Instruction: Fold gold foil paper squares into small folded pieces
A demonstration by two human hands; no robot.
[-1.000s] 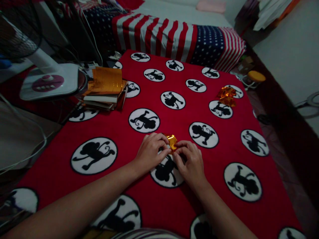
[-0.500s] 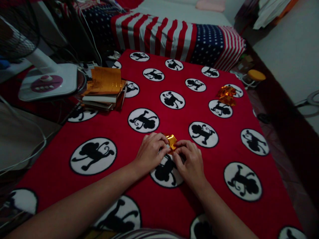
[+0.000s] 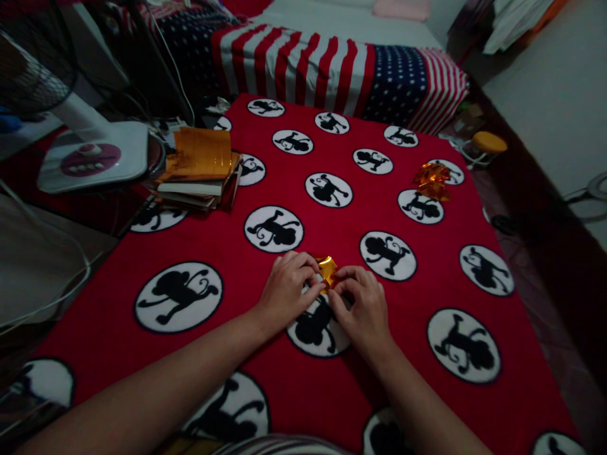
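Note:
A small piece of shiny gold foil paper (image 3: 327,268) is between my two hands, just above the red cloth (image 3: 327,237) with its black monkey figures in white circles. My left hand (image 3: 290,284) pinches the foil's left side between thumb and fingers. On the right side, the thumb and fingertips of my right hand (image 3: 361,303) close on its edge. My fingers cover part of the foil, so its full shape is hidden. Farther off at the right lie folded pieces of orange-gold foil (image 3: 432,181).
A stack of gold foil sheets and papers (image 3: 202,158) sits at the cloth's left edge, beside a fan's white base (image 3: 95,155). Beyond the far edge hangs a striped, starred cover (image 3: 303,66) on a bed. A yellow-topped stool (image 3: 490,143) stands right.
Both hands hold almost the same place. My fingers have shifted very slightly on the foil, and the view has moved a touch.

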